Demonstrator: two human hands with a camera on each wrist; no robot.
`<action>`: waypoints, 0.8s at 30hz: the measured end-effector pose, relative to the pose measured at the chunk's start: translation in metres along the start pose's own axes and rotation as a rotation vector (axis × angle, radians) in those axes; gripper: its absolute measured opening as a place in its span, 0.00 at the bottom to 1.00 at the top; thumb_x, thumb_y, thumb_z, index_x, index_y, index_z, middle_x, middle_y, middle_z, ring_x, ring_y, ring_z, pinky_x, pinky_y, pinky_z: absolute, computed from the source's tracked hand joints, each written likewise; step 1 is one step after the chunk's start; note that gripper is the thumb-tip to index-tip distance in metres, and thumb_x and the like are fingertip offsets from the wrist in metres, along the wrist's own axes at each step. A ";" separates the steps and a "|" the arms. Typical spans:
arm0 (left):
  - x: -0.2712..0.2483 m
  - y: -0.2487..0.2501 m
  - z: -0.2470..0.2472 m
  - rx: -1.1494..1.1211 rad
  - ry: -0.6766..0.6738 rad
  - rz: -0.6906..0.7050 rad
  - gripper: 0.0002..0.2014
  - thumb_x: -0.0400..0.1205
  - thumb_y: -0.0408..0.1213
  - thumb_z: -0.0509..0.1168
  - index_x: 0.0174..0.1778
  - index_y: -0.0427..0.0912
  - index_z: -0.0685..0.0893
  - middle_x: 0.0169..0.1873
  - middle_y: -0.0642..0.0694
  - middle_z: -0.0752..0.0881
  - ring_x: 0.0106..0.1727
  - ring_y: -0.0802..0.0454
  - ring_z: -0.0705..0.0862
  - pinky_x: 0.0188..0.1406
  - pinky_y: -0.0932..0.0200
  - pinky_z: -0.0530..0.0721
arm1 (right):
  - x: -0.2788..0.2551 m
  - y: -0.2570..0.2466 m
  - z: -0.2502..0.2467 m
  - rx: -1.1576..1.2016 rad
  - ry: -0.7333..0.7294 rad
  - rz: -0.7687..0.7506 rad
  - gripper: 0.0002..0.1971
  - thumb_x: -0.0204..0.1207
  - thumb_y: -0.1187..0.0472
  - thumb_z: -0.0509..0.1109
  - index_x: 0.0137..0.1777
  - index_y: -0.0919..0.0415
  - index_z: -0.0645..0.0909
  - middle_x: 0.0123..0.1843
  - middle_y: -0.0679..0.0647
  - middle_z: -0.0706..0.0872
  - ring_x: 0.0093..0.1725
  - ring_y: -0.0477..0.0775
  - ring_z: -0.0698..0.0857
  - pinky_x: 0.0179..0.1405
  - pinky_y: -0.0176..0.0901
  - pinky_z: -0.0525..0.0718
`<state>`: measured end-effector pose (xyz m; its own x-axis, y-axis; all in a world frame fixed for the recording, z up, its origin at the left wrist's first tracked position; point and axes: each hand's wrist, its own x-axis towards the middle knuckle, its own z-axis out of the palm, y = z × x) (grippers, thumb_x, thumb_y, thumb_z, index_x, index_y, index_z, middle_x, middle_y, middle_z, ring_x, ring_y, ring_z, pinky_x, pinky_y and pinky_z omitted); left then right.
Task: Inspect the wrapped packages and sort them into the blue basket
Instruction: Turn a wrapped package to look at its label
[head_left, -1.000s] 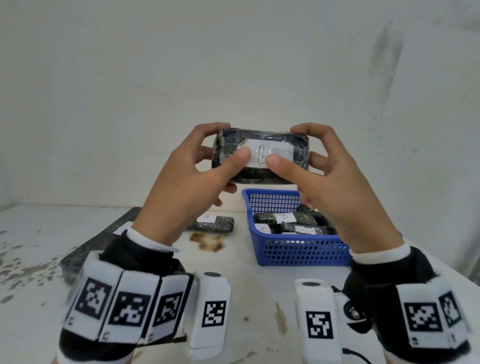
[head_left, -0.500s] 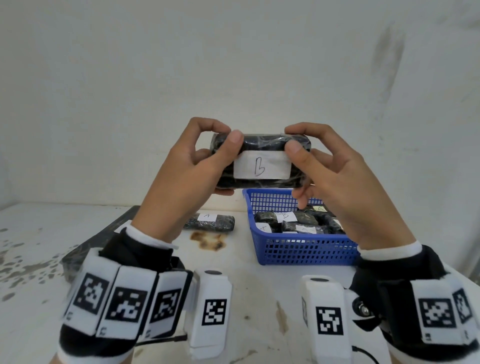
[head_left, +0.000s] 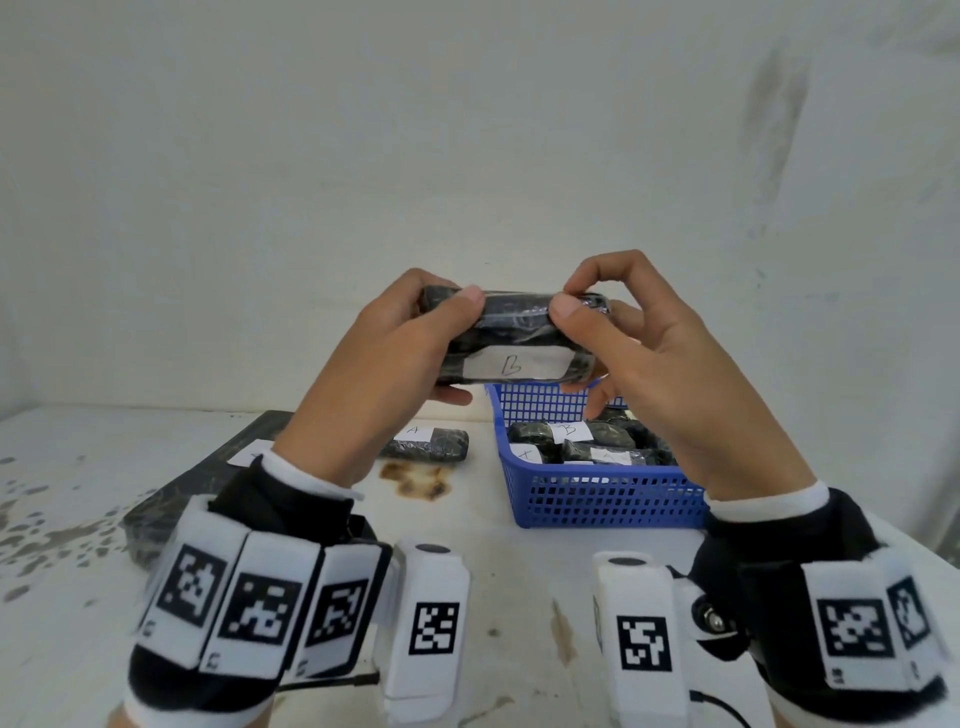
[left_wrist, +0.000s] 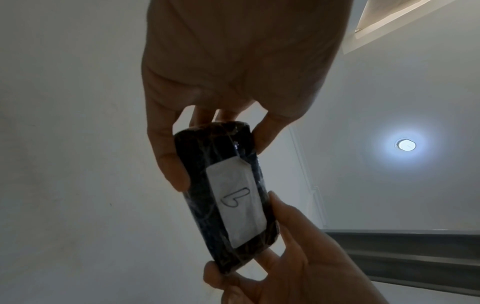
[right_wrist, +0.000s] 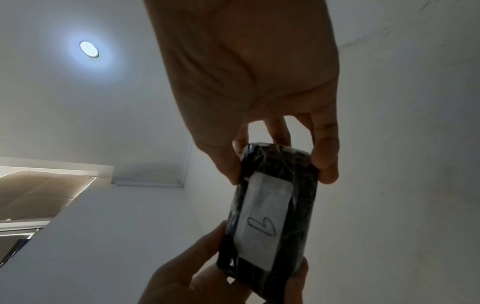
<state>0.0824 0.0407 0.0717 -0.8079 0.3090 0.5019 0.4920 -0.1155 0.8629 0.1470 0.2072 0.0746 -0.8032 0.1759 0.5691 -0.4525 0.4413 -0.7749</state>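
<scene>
Both hands hold one black wrapped package (head_left: 514, 335) in the air above the table, lengthwise between them. Its white label marked "B" (head_left: 511, 364) faces me on the lower side. My left hand (head_left: 415, 338) grips its left end, thumb on top. My right hand (head_left: 618, 332) pinches its right end, thumb on top and fingers behind. The same package (left_wrist: 228, 197) shows in the left wrist view and again as the package (right_wrist: 270, 218) in the right wrist view. The blue basket (head_left: 597, 493) stands below and behind, with several labelled packages inside.
One more black package (head_left: 431, 441) labelled "A" lies on the white table (head_left: 493, 571) left of the basket, by a brown stain (head_left: 415, 480). A dark flat tray (head_left: 171, 499) with a white slip lies at the left. A white wall stands close behind.
The package has been rolled toward me between both hands, so its "B" label went from the middle of the front face down to the lower edge. Both thumbs now sit on top.
</scene>
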 end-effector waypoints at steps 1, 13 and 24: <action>0.000 0.000 0.000 0.001 0.004 -0.002 0.08 0.83 0.47 0.64 0.43 0.46 0.81 0.34 0.56 0.85 0.39 0.56 0.86 0.45 0.45 0.90 | 0.000 0.001 0.000 0.007 -0.002 0.005 0.06 0.82 0.50 0.70 0.56 0.42 0.78 0.50 0.57 0.92 0.35 0.49 0.86 0.30 0.44 0.85; -0.002 0.000 0.003 0.068 -0.044 -0.044 0.19 0.74 0.57 0.67 0.48 0.46 0.77 0.42 0.52 0.86 0.43 0.55 0.85 0.44 0.48 0.88 | -0.001 0.000 0.003 -0.055 0.001 -0.030 0.13 0.71 0.40 0.75 0.53 0.40 0.85 0.46 0.43 0.90 0.35 0.56 0.84 0.45 0.54 0.90; -0.004 0.002 0.003 0.098 0.007 0.005 0.23 0.74 0.51 0.71 0.60 0.43 0.78 0.49 0.45 0.89 0.45 0.51 0.90 0.42 0.53 0.88 | 0.000 -0.002 0.004 0.011 0.022 0.084 0.16 0.80 0.38 0.66 0.53 0.48 0.84 0.41 0.54 0.90 0.29 0.56 0.87 0.33 0.50 0.91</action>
<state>0.0873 0.0422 0.0713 -0.8074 0.3016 0.5071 0.5254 -0.0236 0.8505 0.1460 0.2027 0.0751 -0.8301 0.2310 0.5075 -0.3880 0.4144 -0.8233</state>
